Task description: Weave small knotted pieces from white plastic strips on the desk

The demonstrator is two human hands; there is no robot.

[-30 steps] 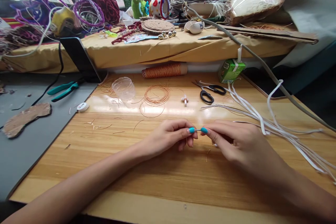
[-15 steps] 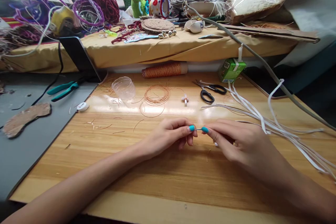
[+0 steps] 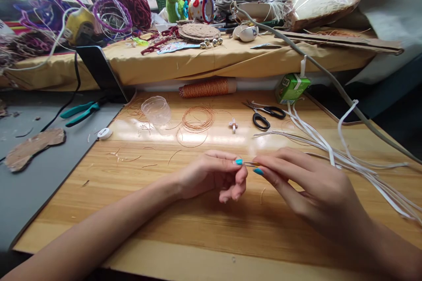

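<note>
My left hand (image 3: 212, 175) and my right hand (image 3: 303, 182) meet over the middle of the wooden table (image 3: 204, 224). Both pinch the ends of a short thin piece (image 3: 249, 164), white with a copper tint, held between the thumbs and forefingers. The left hand's other fingers are curled under. The right hand's fingers are closed around the pinch. A coil of copper wire (image 3: 198, 118) lies just beyond the hands, and a bundle of white strips (image 3: 332, 151) runs past the right hand.
Black scissors (image 3: 263, 116), a small white cross-shaped piece (image 3: 233, 125), a clear plastic cup (image 3: 156, 110), a spool of copper thread (image 3: 207, 88) and a green carton (image 3: 292, 88) lie further back. Teal pliers (image 3: 81, 112) and a cardboard cutout (image 3: 31, 147) rest on the grey mat at left. A cluttered shelf rises behind.
Both hands have lifted slightly and turned. The left fingers have curled further under, and the small piece now shows more between the fingertips.
</note>
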